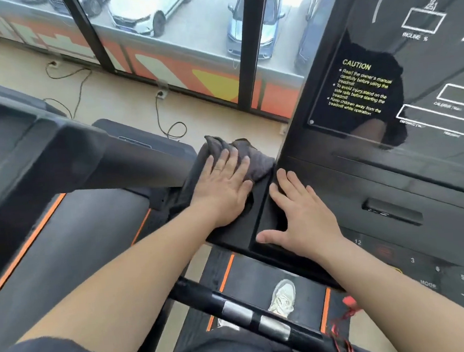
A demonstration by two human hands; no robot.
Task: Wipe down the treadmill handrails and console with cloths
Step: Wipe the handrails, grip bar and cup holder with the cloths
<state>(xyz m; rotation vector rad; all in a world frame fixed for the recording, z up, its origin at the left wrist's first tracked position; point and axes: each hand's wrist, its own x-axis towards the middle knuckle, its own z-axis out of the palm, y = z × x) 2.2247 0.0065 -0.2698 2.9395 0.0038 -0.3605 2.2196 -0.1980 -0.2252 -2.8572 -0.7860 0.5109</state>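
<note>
Your left hand point(223, 190) lies flat, fingers spread, on the dark cloth point(255, 162), pressing it onto the left corner of the console point(393, 178), probably so the whole palm drives the wipe. Your right hand point(304, 211), just beside it and apart from that cloth, is spread flat on the black tray, seemingly to brace you; I cannot tell whether a second cloth lies beneath it. The handrail point(237, 311) crosses between your forearms, nearer your body, with neither hand on it.

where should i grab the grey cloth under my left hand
Pinch the raised fold of the grey cloth past the fingers of the left hand, coming from above; it stands bunched there, while the rest lies pressed flat on the console.
</note>
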